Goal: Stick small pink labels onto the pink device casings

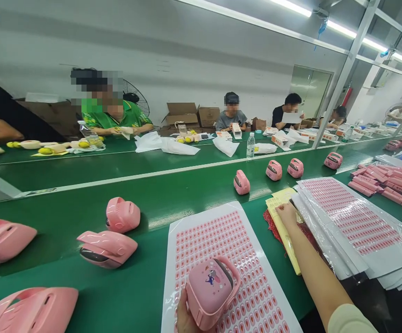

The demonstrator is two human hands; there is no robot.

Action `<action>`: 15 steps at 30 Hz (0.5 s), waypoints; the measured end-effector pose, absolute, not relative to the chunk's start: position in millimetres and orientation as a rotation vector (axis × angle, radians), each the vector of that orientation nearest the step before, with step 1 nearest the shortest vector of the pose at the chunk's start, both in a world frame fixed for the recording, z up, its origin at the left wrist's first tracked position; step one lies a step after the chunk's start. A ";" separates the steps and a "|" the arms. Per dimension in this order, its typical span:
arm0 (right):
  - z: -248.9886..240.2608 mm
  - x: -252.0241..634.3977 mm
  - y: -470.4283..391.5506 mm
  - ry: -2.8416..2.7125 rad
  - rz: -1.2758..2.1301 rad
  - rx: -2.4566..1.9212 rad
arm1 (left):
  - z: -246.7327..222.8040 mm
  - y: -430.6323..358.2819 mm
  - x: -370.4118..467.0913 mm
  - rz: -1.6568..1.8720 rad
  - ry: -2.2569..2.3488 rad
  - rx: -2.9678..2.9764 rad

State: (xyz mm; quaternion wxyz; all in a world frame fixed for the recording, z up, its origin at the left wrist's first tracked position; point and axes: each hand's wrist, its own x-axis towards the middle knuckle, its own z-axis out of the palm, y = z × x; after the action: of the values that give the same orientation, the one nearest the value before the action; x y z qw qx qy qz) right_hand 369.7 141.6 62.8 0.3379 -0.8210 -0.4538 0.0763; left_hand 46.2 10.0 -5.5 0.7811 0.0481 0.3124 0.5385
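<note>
In my left hand (184, 312) is a small pink device (210, 287) with a carry handle, a dark panel and a cartoon print on its rounded face. It is held over a white sheet (190, 226) covered with rows of small pink oval stickers. To the right, my right hand (287, 214) rests at the yellow label sheets (276, 206), its fingers curled together; whatever they may pinch is too small to tell. A red cloth (271, 225) shows from under the yellow sheets.
More pink devices (109, 249) stand on the green belt (187, 189) at left and ahead. At right lie stacked sticker sheets (353, 212) and a pile of pink parts (384, 181). Across the line, several people sit among white bags and boxes; a water bottle (250, 147) stands there.
</note>
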 end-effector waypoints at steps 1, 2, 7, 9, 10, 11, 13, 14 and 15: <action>62.7 369.3 142.0 -1.186 0.186 -2.137 | -4.8 9.6 47.3 1.160 0.664 0.114; 62.6 369.0 141.8 -1.191 0.179 -2.132 | -4.7 9.4 48.5 1.162 0.653 0.122; 63.7 369.0 136.0 -1.230 0.228 -2.084 | -11.7 9.7 50.7 1.176 0.536 0.141; 64.6 370.1 134.5 -1.233 0.267 -2.081 | -16.5 9.4 50.1 1.173 0.508 0.173; 65.2 370.9 134.5 -1.229 0.287 -2.089 | -19.0 9.1 49.9 1.181 0.501 0.192; 65.9 371.7 134.9 -1.222 0.306 -2.105 | -21.6 8.9 49.8 1.192 0.491 0.214; 67.5 372.9 137.1 -1.205 0.342 -2.157 | -26.8 8.9 50.0 1.219 0.444 0.259; 68.3 373.2 138.5 -1.199 0.358 -2.188 | -29.1 9.1 50.1 1.237 0.415 0.278; 69.1 373.3 140.0 -1.195 0.372 -2.217 | -30.8 9.4 50.0 1.247 0.391 0.293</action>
State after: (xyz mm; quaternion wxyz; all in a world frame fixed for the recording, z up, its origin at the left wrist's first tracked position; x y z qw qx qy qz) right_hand 373.3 140.0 69.1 0.2934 -0.8326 -0.4486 0.1395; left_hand 50.0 9.4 -30.8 0.7841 0.1356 0.1813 0.5778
